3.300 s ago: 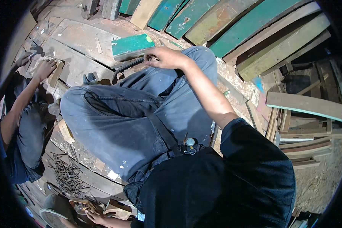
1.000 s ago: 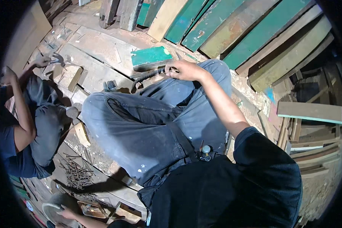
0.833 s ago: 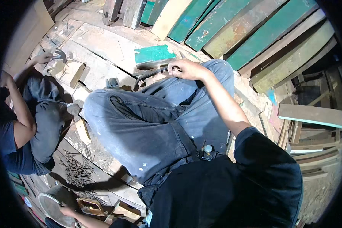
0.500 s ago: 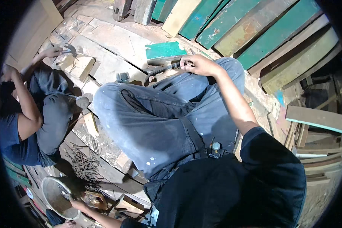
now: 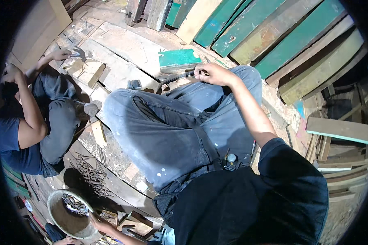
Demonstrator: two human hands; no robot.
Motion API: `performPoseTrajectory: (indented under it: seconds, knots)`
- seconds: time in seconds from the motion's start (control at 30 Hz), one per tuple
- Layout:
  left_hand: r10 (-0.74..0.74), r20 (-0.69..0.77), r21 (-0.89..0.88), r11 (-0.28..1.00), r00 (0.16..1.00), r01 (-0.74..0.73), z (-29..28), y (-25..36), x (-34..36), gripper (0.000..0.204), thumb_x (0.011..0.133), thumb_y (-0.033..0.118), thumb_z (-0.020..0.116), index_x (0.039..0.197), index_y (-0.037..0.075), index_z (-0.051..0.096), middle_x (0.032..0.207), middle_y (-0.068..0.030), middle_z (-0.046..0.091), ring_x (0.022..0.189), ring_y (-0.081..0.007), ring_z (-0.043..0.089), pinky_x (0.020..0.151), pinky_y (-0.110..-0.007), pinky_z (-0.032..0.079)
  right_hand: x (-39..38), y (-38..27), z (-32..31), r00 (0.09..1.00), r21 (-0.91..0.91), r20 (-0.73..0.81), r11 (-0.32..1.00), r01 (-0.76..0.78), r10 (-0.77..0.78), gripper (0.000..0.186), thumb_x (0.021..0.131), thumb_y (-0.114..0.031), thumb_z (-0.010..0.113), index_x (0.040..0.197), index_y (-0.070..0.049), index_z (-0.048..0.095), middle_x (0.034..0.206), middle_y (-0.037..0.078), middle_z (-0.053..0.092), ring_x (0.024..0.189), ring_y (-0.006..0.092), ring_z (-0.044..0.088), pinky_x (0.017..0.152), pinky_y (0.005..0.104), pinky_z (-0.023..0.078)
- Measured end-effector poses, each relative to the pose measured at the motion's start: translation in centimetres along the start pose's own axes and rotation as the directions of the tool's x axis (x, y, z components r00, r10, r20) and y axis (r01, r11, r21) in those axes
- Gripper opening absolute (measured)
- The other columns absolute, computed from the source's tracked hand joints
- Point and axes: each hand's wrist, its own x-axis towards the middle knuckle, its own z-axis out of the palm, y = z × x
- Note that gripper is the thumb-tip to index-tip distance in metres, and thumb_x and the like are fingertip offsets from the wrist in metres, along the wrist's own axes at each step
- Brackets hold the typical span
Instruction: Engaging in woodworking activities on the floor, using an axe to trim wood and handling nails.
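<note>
My right hand (image 5: 212,74) is closed near my right knee, its thumb and fingers around the end of a dark ribbed bar (image 5: 178,76). The bar's far end curves into a hook beside my left shin. At the lower left my left hand (image 5: 97,222) grips the right rim of a pale bucket (image 5: 55,218); its fingertips are partly hidden. Inside the bucket lie several small shiny metal pieces (image 5: 75,204). A loose heap of long nails (image 5: 92,175) is spread on the boards beyond the bucket. A green-painted wood block (image 5: 179,58) rests just past the bar.
A co-worker on the left holds a hammer (image 5: 78,53) by a wood block (image 5: 88,71) with nails in it. Another person's hand (image 5: 67,241) shows at the bottom edge. Green and yellowish planks (image 5: 270,32) lean at the back right. Wood offcuts (image 5: 339,128) are stacked at right.
My left hand has drawn back from inside the bucket to its right rim. The bucket's mouth shows wider, with more metal pieces visible. My right hand has barely moved.
</note>
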Motion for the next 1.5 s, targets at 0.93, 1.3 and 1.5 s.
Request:
performPoseTrajectory:
  seconds: [0.93,1.3,1.5]
  knots:
    - [0.041,0.168,-0.209,0.978,0.985,-0.005,-10.2,9.7,-3.6,0.023,0.089,0.005,0.056,0.110,-0.005,0.061,0.100,-0.0194,0.063,0.093,-0.0340,0.061,0.082,-0.038,0.048,0.1,-0.3,0.3,0.999,-0.083,0.001,0.996,0.033,-0.033,0.010,0.084,-0.012,0.061,0.092,-0.006,0.061,0.085,0.012,0.065,0.081,0.0274,0.061,0.072,0.0373,0.047]
    - [-0.292,0.319,-0.009,0.950,0.902,0.311,-2.3,5.1,1.8,0.041,0.083,0.015,0.064,0.122,0.006,0.056,0.092,-0.0255,0.065,0.078,-0.0374,0.061,0.074,-0.044,0.046,-0.5,0.5,0.3,0.996,-0.046,-0.043,0.997,0.070,-0.072,0.013,0.086,-0.015,0.060,0.094,-0.005,0.061,0.088,0.012,0.065,0.085,0.0272,0.062,0.076,0.0375,0.047]
    - [-0.121,0.410,-0.256,0.936,0.904,0.242,2.2,-0.9,2.3,0.060,0.083,0.016,0.064,0.137,0.000,0.042,0.144,-0.0272,0.033,0.130,-0.0384,0.036,0.106,-0.043,0.030,-0.2,-0.1,-0.3,1.000,0.018,0.000,1.000,-0.004,0.004,0.011,0.085,-0.012,0.061,0.094,-0.005,0.060,0.089,0.011,0.066,0.087,0.0265,0.063,0.077,0.0364,0.048]
